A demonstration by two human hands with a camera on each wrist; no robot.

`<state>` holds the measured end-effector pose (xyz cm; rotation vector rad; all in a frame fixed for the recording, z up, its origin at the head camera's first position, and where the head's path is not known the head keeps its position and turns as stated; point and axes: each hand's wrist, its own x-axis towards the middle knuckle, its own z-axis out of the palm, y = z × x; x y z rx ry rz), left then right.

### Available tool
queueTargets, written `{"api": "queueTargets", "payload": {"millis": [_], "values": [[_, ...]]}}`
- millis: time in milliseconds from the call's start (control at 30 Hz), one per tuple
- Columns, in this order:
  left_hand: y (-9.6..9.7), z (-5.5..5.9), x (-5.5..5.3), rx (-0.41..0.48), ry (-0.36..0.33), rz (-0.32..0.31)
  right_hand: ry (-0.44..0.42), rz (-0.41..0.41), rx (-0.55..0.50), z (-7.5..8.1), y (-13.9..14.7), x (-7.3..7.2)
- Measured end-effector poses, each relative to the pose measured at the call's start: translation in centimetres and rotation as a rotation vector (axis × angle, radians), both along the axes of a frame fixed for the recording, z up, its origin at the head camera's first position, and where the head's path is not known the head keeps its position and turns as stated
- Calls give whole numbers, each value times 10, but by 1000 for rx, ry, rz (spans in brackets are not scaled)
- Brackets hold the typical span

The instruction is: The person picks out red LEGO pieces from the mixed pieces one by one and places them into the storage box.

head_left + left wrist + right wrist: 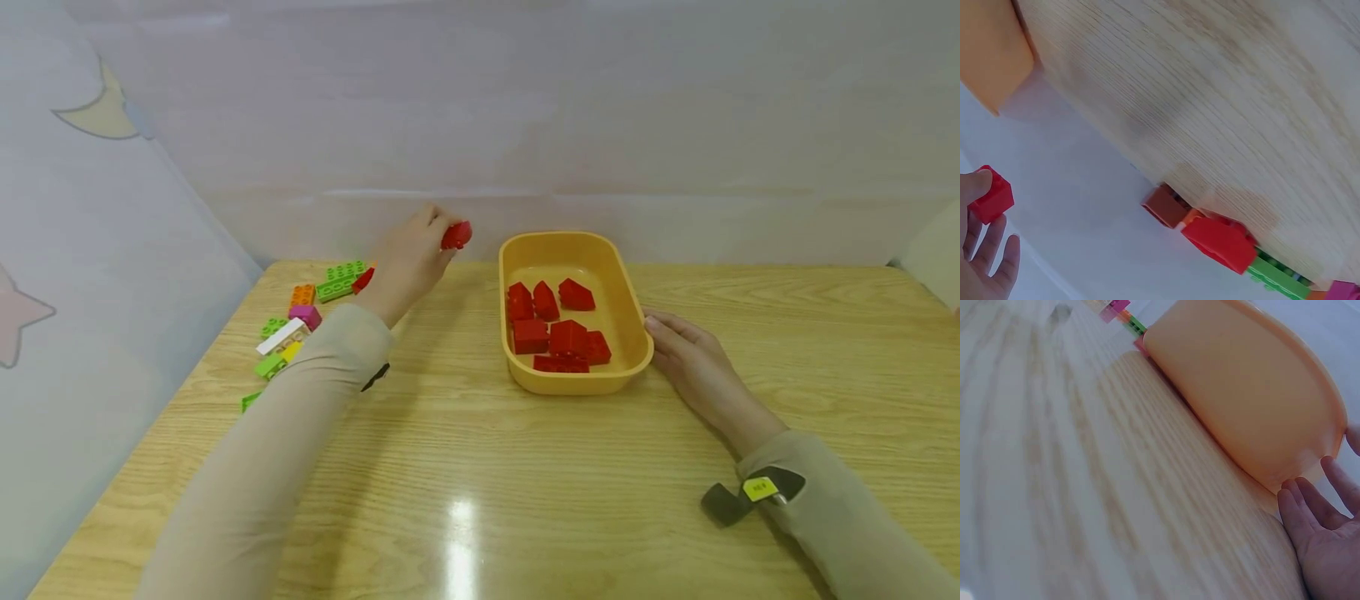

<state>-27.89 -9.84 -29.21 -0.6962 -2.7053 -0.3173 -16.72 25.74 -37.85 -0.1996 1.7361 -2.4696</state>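
My left hand (411,262) pinches a red toy brick (457,235) between thumb and fingers, up above the table near its back edge. In the left wrist view, this brick (994,199) shows a slanted side, with the lower fingers spread away from it. A yellow-orange plastic basin (579,383) stands right of that hand, with several red bricks (567,339) lying inside. At the basin's right side rests my right hand (693,367). Its fingers (1294,509) are extended with their tips right at the basin's outer wall (1247,394), and the thumb is up by the rim.
A loose row of bricks runs along the table's left side: green (335,288), orange (302,297), magenta (306,315), white (283,336) and others, partly behind the left sleeve. A red brick (1219,242) and a brown one (1165,206) sit at the back end. A wall (525,125) borders the table.
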Motion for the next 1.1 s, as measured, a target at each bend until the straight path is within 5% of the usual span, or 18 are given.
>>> {"api": "queueTargets", "payload": {"millis": [767, 1100], "values": [[84, 2, 33, -97, 213, -299, -7, 4, 19, 2, -2, 0], [103, 0, 42, -116, 79, -324, -13, -4, 12, 3, -6, -1]]}}
